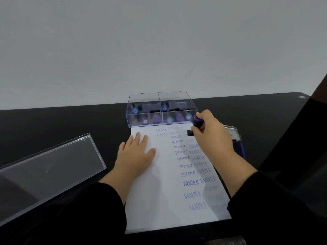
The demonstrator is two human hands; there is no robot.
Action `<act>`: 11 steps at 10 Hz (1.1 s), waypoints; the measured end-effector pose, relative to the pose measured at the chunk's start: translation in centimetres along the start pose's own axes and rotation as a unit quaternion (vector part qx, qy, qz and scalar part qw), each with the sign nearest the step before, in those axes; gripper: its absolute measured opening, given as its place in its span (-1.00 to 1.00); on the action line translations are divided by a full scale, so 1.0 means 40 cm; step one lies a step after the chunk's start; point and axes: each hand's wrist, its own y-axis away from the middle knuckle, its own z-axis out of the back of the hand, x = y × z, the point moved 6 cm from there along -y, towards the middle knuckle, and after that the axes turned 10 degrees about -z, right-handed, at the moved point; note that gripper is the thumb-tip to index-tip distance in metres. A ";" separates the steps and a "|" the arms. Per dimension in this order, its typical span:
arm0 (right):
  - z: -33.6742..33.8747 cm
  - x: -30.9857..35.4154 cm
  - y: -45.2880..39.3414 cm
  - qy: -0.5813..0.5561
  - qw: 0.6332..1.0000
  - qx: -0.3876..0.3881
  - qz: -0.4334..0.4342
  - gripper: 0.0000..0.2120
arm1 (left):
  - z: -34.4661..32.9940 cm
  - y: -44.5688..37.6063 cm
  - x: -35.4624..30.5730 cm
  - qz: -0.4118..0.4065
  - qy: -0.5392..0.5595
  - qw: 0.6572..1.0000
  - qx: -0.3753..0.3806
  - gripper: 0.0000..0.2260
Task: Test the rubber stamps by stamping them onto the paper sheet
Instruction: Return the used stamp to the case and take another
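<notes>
Left hand: my left hand (135,152) lies flat on the paper sheet (169,183), fingers straight and slightly spread, palm down on the blank left half, holding nothing.

Right hand: my right hand (211,132) has its fingers curled round a rubber stamp (196,123) with a purple cap and a dark body; I am holding it at the sheet's upper right corner.

Stamp contact: the stamp's dark base sits right at the paper near the top rows of print, but the blur there means I cannot tell if it is pressed down or just above.

Paper sheet: white, lying on the black table (70,124) in front of me, its far edge just beside the clear box; blue FRAGILE and SAMPLE prints run down its right half, fainter ones at the top.

Stamp box: a clear plastic box (160,107) with a centre divider stands at the far end of the sheet; inside I see more stamps with blue and purple caps in both compartments.

Lid: a clear lid (47,172) lies on the table to my left, well apart from the box.

Ink pad: a dark purple pad (238,144) with a metal edge shows just beyond my right wrist, beside the sheet.

Sleeves: both my forearms wear black sleeves (99,206).
</notes>
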 end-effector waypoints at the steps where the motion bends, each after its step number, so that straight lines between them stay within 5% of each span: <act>1: -0.019 0.039 -0.018 0.000 1.000 0.008 0.030 -0.78 | 0.000 -0.002 -0.001 -0.001 -0.001 1.000 0.005 -0.46; 5: -0.186 0.098 -0.048 -0.065 0.996 0.050 0.043 -0.75 | 0.000 -0.011 0.005 0.004 -0.011 1.000 0.013 -0.46; 11: -0.218 0.097 -0.025 0.000 0.992 0.098 0.075 -0.81 | -0.001 -0.011 0.007 0.008 -0.014 1.000 0.015 -0.46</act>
